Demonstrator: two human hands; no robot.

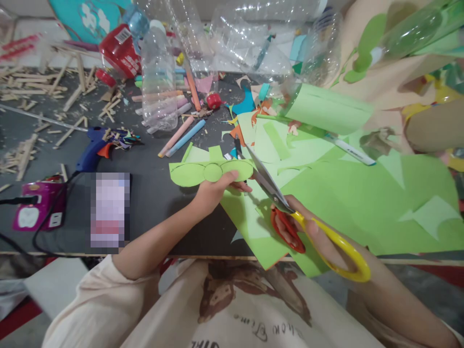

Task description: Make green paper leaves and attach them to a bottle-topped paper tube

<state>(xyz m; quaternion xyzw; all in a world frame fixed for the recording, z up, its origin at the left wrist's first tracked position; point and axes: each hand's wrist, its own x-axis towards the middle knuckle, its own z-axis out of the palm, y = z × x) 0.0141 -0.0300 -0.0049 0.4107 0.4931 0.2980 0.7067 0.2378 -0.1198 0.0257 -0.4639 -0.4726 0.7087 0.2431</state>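
Between the thumb and fingers of my left hand (217,190) is a light green paper piece (192,175), marked with a small circle between two long ovals. Its lower left edge follows the curve of one oval. In my right hand (311,229) are scissors (277,195) with one yellow and one red handle loop. My fingers pass through the loops. The blades point up and left, with their tips close to the right end of the paper piece. Whether the blades touch the paper, I cannot tell.
Green paper sheets (362,208) and scraps cover the right side. A blue glue gun (90,150), a phone (108,210) and wooden sticks (27,154) lie left. Clear plastic bottles (159,82) and chalk-like coloured sticks (185,137) are behind. A white-handled cutter (353,151) rests on the paper.
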